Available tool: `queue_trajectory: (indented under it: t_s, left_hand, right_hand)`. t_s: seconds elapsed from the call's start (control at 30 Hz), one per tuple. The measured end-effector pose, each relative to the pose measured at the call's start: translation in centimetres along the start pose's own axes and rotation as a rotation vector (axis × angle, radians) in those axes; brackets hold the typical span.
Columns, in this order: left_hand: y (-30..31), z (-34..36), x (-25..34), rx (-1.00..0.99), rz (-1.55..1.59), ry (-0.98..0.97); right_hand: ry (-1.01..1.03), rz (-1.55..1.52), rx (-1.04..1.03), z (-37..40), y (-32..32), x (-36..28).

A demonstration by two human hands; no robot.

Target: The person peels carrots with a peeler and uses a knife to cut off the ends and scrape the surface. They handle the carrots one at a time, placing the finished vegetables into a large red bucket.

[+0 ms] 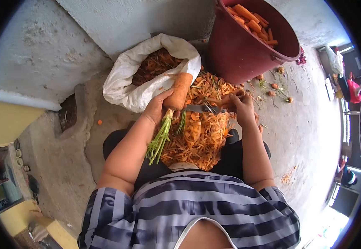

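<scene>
A thick orange carrot [179,92] with cut green stalks [159,139] is gripped by my left hand [157,107], its stalk end toward me. My right hand [243,107] is closed around the dark handle of a knife [197,108], whose blade points left toward the carrot's stalk end. Brownish strips of peel lie along the right fingers. Below both hands spreads a big heap of orange peelings [193,143], with a few round carrot slices on it.
Behind the left hand stands an open white sack [124,93] of darker peelings. A dark red bucket [238,54] of peeled carrots is at the back right. Carrot tops [275,86] lie scattered on the concrete floor [301,133]. People [355,91] are far right.
</scene>
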State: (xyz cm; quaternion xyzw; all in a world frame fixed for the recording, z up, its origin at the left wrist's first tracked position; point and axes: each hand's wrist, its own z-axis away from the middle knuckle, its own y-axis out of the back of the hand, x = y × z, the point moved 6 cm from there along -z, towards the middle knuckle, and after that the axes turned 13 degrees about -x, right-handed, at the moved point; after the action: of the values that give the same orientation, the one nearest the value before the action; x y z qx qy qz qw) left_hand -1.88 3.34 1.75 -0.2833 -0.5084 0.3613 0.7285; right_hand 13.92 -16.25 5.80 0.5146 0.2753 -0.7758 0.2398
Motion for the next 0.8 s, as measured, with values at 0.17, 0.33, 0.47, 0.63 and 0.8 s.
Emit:
queue_trajectory:
  t_s: [0.17, 0.33, 0.47, 0.63, 0.8]
  left_hand:
    - [-1.7, 1.8, -2.3, -0.009, 0.088, 0.12]
    - [-0.7, 0.0, -4.1, 0.11, 0.091, 0.132]
    - [-0.7, -1.5, -5.0, 0.025, -0.022, 0.013]
    - [-0.3, -0.7, -5.2, -0.07, 0.011, 0.222]
    - [0.5, -0.5, -3.7, 0.018, -0.056, 0.162]
  right_hand:
    - [0.062, -0.407, -0.237, -1.9, -1.4, -0.1]
    - [0.017, -0.478, -0.348, -2.1, -5.4, 1.5]
    - [0.01, -0.367, -0.427, -2.3, -8.2, 2.5]
    - [0.026, -0.295, -0.041, -5.4, -3.8, 3.3]
    - [0.21, -0.113, 0.333, -7.9, 4.8, 1.6]
